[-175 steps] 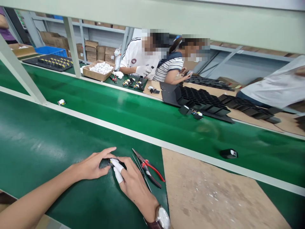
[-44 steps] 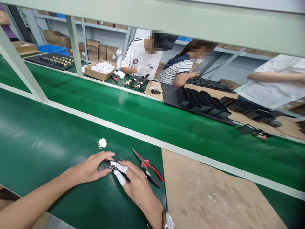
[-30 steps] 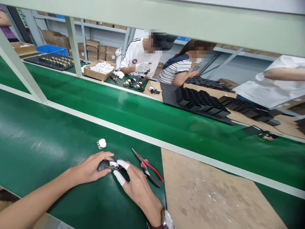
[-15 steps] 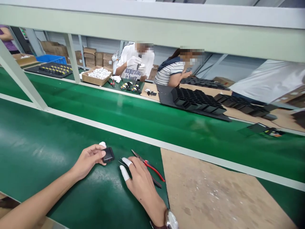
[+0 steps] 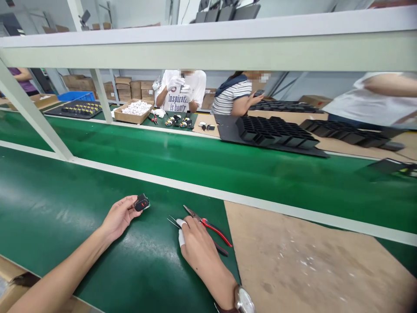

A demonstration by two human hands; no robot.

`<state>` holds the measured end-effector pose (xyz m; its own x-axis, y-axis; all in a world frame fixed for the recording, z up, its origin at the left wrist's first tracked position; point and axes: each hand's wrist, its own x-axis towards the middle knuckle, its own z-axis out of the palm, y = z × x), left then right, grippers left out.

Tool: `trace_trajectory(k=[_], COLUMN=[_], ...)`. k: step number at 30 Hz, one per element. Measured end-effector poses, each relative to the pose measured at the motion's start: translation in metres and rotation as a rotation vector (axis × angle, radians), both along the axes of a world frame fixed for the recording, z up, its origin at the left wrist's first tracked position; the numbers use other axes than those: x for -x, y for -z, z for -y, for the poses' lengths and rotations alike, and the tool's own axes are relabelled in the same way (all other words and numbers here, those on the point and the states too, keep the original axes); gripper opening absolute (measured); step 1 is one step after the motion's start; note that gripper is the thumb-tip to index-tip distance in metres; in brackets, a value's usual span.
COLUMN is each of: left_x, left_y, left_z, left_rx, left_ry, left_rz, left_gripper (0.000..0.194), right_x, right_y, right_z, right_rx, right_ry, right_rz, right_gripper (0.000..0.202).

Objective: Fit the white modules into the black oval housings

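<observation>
My left hand (image 5: 121, 216) pinches a small black charger (image 5: 142, 203) above the green bench, its end with two orange-red port slots facing me. White finger cots cover the thumb and forefinger of my right hand (image 5: 198, 245). That hand is closed on thin metal tweezers (image 5: 173, 221), whose points stick out toward the left; the rest is hidden under the fingers. Just beyond my right hand, red-and-black long-nose pliers (image 5: 217, 232) lie on the bench, partly covered by the hand.
A brown board (image 5: 293, 256) lies at the right. Beyond a pale rail (image 5: 156, 179) runs a green belt (image 5: 195, 154). Across it, people work near a box of white pieces (image 5: 134, 111) and rows of black cases (image 5: 276, 132). A pale beam (image 5: 208, 56) crosses overhead.
My left hand has turned the charger so that its port end shows instead of its flat face. My right hand's fingers have closed up around the tweezers. The view has shifted slightly.
</observation>
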<state>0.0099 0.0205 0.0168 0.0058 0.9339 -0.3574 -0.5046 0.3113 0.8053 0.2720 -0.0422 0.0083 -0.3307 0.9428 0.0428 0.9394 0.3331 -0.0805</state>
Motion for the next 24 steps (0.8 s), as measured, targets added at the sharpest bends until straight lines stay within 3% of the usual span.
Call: trace_trajectory(k=[19,24], left_x=[0.004,0.009], left_y=[-0.002,-0.003], left_z=[-0.004,-0.007], left_rx=[-0.06,-0.205], left_ry=[-0.014,-0.015], left_rz=[-0.041,-0.188], left_gripper=[0.034,0.038], right_x=[0.004,0.001], right_y=[0.003,0.01], right_z=[0.005,0.001], right_rx=[-0.147,-0.228], right_ry=[-0.053,0.009], right_rz=[0.005,-0.008], right_gripper=[0.034,0.032])
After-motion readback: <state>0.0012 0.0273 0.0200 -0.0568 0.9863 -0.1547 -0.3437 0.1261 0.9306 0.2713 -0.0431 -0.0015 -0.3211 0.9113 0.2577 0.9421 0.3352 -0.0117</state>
